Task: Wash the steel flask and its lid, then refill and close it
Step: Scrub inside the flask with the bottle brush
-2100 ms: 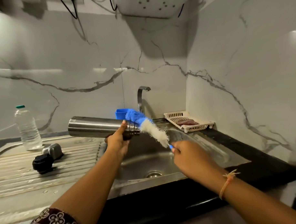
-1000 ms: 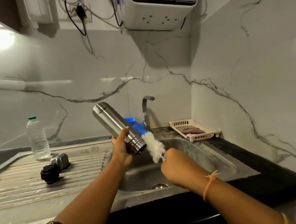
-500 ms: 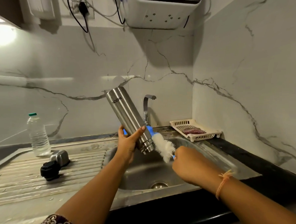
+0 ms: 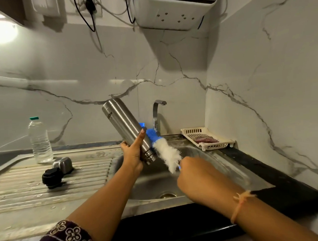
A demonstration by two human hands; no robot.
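- Tilting mouth-down over the sink (image 4: 206,160), the steel flask (image 4: 125,126) is held by the left grip (image 4: 133,154), whose fingers and thumb are wrapped round the body close to the threaded neck.
- The bottle brush (image 4: 166,152) is held by its blue handle in the right grip (image 4: 196,175), which is curled closed on it. The white and blue bristles lie outside the flask, just beside its mouth.
- The lid (image 4: 56,170) is laid in two parts, black stopper and steel cap, on the draining board (image 4: 22,193), near a plastic bottle (image 4: 40,140).
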